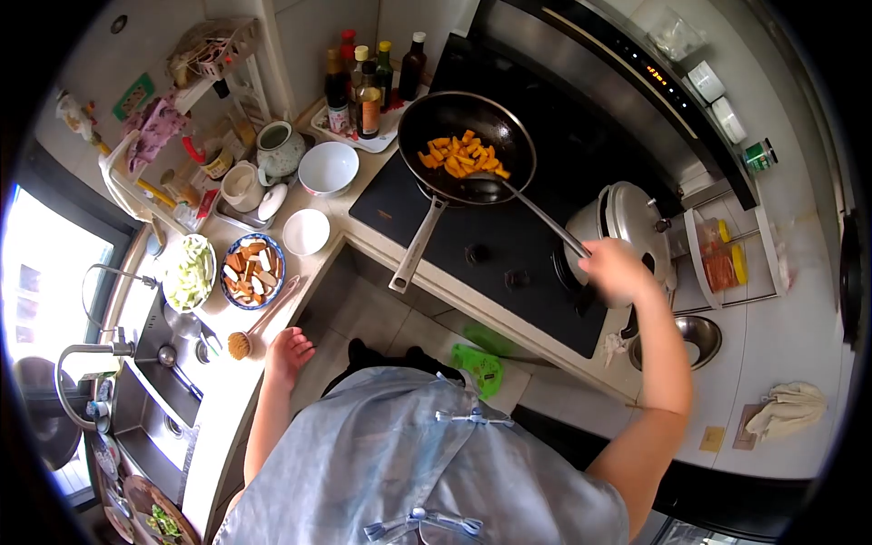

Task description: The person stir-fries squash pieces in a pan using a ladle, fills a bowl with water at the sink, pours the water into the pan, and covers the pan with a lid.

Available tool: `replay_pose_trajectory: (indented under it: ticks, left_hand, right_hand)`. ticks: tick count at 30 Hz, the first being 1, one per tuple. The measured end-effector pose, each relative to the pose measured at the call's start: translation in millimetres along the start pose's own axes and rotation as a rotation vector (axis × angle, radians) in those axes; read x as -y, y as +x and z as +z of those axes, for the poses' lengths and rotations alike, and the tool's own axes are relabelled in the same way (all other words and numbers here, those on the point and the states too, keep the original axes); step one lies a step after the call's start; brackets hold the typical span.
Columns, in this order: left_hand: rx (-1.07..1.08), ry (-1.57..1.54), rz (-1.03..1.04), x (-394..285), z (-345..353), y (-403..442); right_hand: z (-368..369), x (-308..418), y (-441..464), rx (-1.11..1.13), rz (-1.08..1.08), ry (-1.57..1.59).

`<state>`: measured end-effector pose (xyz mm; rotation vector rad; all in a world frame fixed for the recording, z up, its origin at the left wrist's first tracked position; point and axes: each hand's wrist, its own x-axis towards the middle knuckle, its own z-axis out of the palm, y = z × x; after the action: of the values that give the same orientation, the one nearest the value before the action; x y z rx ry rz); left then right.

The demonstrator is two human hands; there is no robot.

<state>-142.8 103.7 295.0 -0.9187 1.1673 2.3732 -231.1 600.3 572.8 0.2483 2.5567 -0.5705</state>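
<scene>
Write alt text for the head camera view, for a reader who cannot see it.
The right hand holds a long metal-handled utensil in a round black wok of chopped orange pieces on a black stovetop. The left hand, apparently empty, is near a round wooden brush and a blue-rimmed plate.

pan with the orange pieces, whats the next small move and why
Probably sweep the utensil under the orange pieces and turn them: the right hand holds its handle, its head is in the pan by them, and they lie bunched together.
</scene>
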Motion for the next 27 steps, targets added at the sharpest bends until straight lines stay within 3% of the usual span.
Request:
replay_pose_trajectory:
  ticks: [9, 12, 19, 23, 27]
  left_hand:
    - [0.014, 0.002, 0.007, 0.5, 5.9, -0.7]
    - [0.016, 0.015, 0.019, 0.6, 6.9, -3.9]
    - [0.018, -0.005, 0.011, 4.0, 6.3, -5.2]
    - [0.003, 0.002, -0.006, 6.8, 5.2, -2.2]
    - [0.018, 0.031, -0.006, 0.0, 22.4, -4.3]
  right_hand:
    - [87.3, -17.3, 111.8, -0.477, 0.026, 0.451]
    - [106.4, -2.7, 122.2, -0.478, -0.044, 0.459]
    - [108.0, -5.0, 59.6, -0.234, -0.113, 0.533]
    - [107.5, -13.2, 38.5, 0.032, -0.14, 0.773]
    - [125.2, -15.4, 62.3, -0.041, -0.08, 0.832]
